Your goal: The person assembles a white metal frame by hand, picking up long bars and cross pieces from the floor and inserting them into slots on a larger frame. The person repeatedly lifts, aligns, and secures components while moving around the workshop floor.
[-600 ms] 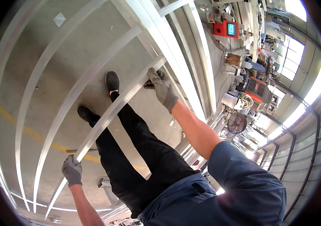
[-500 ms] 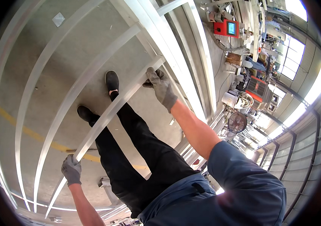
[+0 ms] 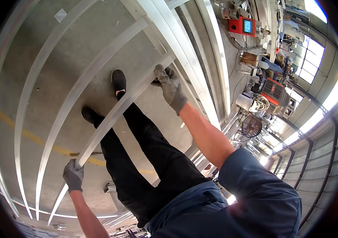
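Note:
A long, pale metal bar (image 3: 115, 112) runs slantwise in front of my legs. Wrapped round its lower left part is my left hand (image 3: 73, 175), in a grey glove. My right hand (image 3: 170, 88), gloved the same way, grips the bar close to its upper end, with the fingertips partly hidden behind it. That end meets a wide metal beam (image 3: 179, 47); whether the two are joined I cannot tell. Several similar bars, such as the neighbouring bar (image 3: 83, 84), lie roughly parallel to the left.
Below the bars is a grey concrete floor with a yellow line (image 3: 34, 137) and my dark shoes (image 3: 118, 80). To the right stand a red box with a screen (image 3: 242, 26), a round fan (image 3: 251, 126) and cluttered workshop equipment. A small pale square (image 3: 60, 15) lies at upper left.
The whole view has shifted slightly, with floor and shoes now a little higher in it. Both hands keep their hold on the bar, in nearly the same spots.

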Available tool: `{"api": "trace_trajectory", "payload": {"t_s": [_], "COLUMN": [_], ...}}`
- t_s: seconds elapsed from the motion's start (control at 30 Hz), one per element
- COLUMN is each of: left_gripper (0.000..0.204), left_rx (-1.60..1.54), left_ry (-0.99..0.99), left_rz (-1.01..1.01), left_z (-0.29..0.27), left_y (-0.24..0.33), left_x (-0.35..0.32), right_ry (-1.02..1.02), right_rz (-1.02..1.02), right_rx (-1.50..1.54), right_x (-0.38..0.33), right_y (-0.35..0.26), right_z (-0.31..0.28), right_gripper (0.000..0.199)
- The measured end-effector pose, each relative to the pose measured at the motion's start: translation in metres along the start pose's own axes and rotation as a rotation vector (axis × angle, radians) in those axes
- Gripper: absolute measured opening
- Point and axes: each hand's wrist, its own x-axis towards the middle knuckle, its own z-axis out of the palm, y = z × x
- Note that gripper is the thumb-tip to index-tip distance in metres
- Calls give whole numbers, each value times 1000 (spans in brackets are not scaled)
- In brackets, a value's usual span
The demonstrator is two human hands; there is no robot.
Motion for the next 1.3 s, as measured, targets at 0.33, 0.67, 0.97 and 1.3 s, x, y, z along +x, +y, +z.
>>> {"api": "trace_trajectory", "payload": {"t_s": [0.33,0.67,0.97,1.3], "left_gripper": [25,29,37,39], "left_rx": [2,-68,-59,-15], "left_ry": [59,123,209,125], "left_rz": [36,58,46,62], "left_z": [8,1,-10,33], "left_y": [10,33,26,19], "left_x": [0,7,2,6], "right_ry": [29,58,-203,-367], "right_rz": [22,-378,36,164], "right_rx": [-184,-974,-777,-523], "right_x": [-16,1,33,35], "right_y": [-33,-90,-99,-129], "right_z": [-2,-109,-120,-104], "right_gripper": [53,73,101,86]}}
